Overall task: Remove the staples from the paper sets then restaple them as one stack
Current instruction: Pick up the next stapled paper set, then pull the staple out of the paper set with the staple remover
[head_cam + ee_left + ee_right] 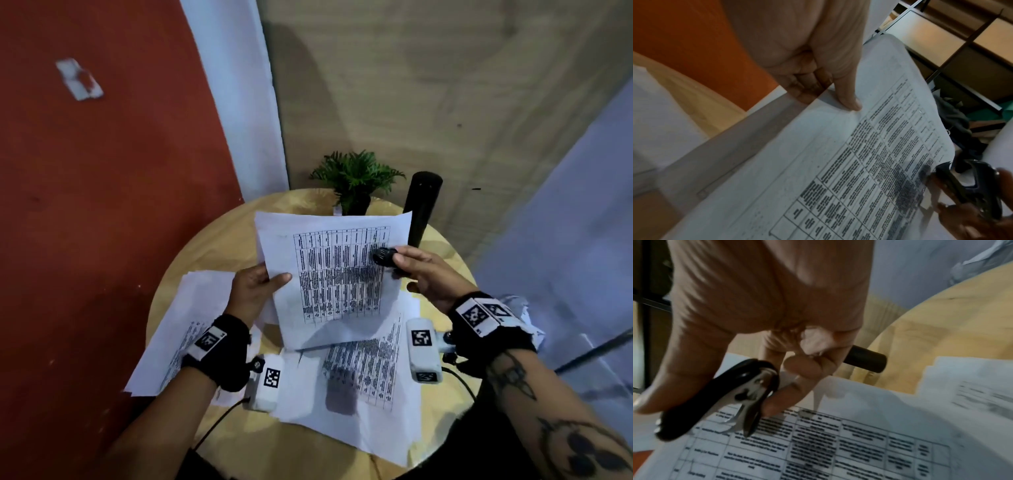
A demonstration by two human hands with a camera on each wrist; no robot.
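Note:
My left hand (255, 286) pinches the left edge of a printed paper set (329, 274) and holds it tilted above the round table; its thumb (846, 97) lies on top of the sheet (818, 154). My right hand (423, 274) grips a black staple remover (383, 255) with metal claws (748, 415) over the right side of that set (838, 443). The claws hover just above the printed table, near the sheet's edge. A small staple (922, 112) shows near the far edge of the held set. More printed sheets (363, 373) lie flat on the table below.
The round wooden table (212, 246) carries another paper pile (178, 329) at the left, a small potted plant (356, 181) and a black cylinder (421, 205) at the back. Crumpled paper (524, 308) lies at the right edge. A red wall stands to the left.

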